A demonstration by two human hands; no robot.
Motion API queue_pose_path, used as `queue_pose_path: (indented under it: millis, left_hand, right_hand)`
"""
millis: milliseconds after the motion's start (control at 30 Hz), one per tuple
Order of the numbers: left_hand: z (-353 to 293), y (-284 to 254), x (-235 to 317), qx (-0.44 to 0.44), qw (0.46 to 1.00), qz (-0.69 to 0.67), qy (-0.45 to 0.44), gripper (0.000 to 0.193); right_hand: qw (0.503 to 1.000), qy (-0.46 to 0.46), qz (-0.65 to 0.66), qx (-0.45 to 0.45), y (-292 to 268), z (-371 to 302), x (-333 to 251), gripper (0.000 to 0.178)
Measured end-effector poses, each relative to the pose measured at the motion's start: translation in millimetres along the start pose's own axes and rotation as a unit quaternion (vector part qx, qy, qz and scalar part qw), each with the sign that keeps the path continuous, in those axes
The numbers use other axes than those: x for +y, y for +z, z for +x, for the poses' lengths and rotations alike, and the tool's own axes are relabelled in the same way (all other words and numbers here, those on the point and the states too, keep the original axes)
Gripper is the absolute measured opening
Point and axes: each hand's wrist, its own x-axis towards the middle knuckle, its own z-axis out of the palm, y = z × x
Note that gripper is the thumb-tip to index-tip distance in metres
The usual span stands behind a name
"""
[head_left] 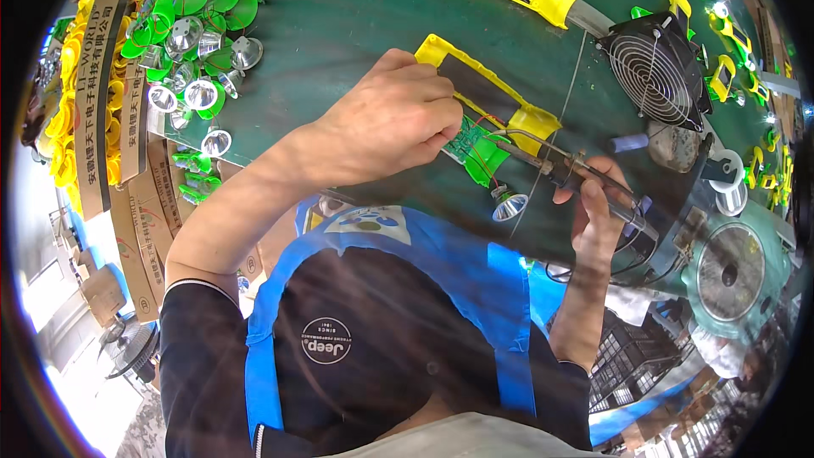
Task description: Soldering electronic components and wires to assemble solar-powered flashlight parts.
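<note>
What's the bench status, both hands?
Right hand holds slim metal soldering tool. Left hand curled at green circuit board, contact unclear. Yellow plastic housing alongside. Black square fan apart from hands.

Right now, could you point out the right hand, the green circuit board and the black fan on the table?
Right hand point(597, 217): head view, middle of the hand.
Green circuit board point(464, 141): head view, visible upper face.
Black fan point(653, 72): head view, round wire guard.

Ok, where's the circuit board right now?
The circuit board is right of centre in the head view, between the left hand and the nearest reflector.
</note>
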Motion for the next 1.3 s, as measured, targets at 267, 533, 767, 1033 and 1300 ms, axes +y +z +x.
queue_pose_path:
  millis: [267, 533, 767, 1033, 1300]
  left_hand:
    - [3.4, -4.6, 4.9, -0.021, 1.000, 0.003, -0.007, 0.014]
    - [54.2, -18.6, -36.8, -0.053, 0.988, 0.141, -0.032, 0.026]
    - [26.2, -44.4, -28.8, 0.058, 0.964, 0.205, 0.159, 0.032]
    - [-33.1, -24.1, -14.8, -0.002, 0.982, 0.177, 0.060, 0.034]
    - [-46.0, -32.6, -16.6, -0.063, 0.974, 0.199, 0.091, 0.056]
  right_hand:
    - [1.000, 0.004, -0.019, -0.020, -6.0, -0.7, 1.4, 0.040]
    - [0.978, -0.187, -0.078, 0.040, 15.2, 13.9, -11.6, 0.045]
    - [0.960, -0.259, -0.106, -0.014, 43.4, 47.5, -8.1, 0.038]
    - [0.907, -0.306, -0.289, 0.005, 70.9, 149.3, 7.9, 0.035]
    - [0.922, -0.251, -0.290, 0.048, 41.7, 82.6, 21.1, 0.032]
